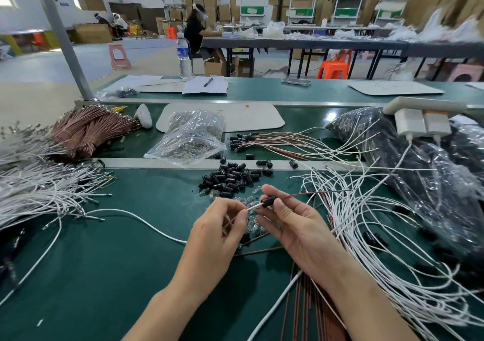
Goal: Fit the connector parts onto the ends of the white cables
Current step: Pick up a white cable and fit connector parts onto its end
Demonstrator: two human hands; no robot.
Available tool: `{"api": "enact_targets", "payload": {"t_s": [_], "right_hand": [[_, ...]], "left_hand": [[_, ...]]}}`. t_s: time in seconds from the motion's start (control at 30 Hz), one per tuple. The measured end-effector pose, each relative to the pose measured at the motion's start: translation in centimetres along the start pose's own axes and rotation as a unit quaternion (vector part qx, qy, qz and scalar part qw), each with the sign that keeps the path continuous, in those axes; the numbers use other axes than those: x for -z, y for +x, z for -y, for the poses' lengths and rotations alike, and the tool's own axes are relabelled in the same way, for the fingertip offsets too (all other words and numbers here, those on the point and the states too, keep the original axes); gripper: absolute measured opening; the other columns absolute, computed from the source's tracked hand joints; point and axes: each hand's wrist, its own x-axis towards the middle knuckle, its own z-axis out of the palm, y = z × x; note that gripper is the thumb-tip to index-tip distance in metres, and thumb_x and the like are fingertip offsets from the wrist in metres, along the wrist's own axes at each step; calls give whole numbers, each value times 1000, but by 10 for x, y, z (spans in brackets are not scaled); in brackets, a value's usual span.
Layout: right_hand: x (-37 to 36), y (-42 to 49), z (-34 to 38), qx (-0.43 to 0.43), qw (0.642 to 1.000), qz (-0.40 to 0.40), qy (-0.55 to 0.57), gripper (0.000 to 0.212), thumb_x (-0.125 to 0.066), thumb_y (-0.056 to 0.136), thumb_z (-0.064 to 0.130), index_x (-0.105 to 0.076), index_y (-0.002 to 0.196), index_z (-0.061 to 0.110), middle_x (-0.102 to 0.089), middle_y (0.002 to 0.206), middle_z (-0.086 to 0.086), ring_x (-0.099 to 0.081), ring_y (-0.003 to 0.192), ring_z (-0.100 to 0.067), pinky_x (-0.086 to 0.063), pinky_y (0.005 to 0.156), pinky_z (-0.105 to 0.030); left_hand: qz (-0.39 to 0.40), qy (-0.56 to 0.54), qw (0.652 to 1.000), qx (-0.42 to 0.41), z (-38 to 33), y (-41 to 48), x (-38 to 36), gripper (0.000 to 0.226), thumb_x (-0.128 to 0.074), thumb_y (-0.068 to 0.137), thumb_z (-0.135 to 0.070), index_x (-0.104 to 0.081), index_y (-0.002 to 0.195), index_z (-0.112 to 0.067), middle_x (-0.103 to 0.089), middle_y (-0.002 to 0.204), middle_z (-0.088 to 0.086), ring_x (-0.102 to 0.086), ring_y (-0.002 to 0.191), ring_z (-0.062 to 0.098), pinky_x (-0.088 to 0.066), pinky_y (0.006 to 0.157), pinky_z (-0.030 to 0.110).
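Bench point(104, 275) lies beneath the fingers. White cables point(379, 236) sprawl right of them, a connector pile point(230, 178) just beyond. Left hand point(220, 232) pinches a cable end point(253, 206); right hand point(301, 230) grips a black connector point(269, 201) touching that end.

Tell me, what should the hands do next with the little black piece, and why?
Probably push the cable a little further into the connector. The left hand pinches the cable near its end, the right hand pinches the connector, and the cable's tip sits at the connector's mouth, so they look lined up but perhaps not fully seated.
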Motion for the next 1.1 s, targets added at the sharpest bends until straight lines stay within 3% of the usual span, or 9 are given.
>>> {"api": "enact_targets", "payload": {"t_s": [0.4,0.5,0.67,0.83,1.1], "right_hand": [[-2,-1,-5,-18,999,11,-43,25,-62,90,10,-76,109,6,-71,106,-17,-72,95,-22,-59,81,-28],[-4,-1,-5,-13,998,13,-60,24,-66,88,13,-77,109,8,-72,108,-16,-72,96,-22,-58,82,-28],[-5,-1,-6,28,996,-24,-82,15,-75,75,12,-80,89,15,-74,97,-16,-73,89,-24,-60,76,-27],[-3,-2,-7,34,993,-22,-108,23,-81,71,25,-81,90,13,-76,96,-13,-74,90,-23,-59,77,-26],[-2,-1,-4,51,990,-28,-131,27,-82,69,34,-81,90,16,-76,97,-5,-70,87,-13,-58,75,-27]], "left_hand": [[-5,-7,1000,-14,0,-1,-1,15,-64,97,-25,-60,94,-40,-62,86,-16,-58,69,9,-42,61,12],[1,-3,1000,-15,1,-1,-2,8,-57,99,-33,-61,102,-39,-63,89,-20,-59,72,5,-42,64,11],[22,-15,1000,-12,-1,-2,-1,22,-40,102,-43,-59,113,-44,-61,87,-27,-58,74,-1,-39,64,9],[15,-6,999,-33,-2,1,0,17,-54,99,-38,-61,112,-46,-65,105,-23,-64,95,7,-45,75,12],[37,-4,999,-34,0,2,-1,28,-59,97,-28,-60,115,-50,-62,104,-19,-62,90,12,-46,74,14]]}}
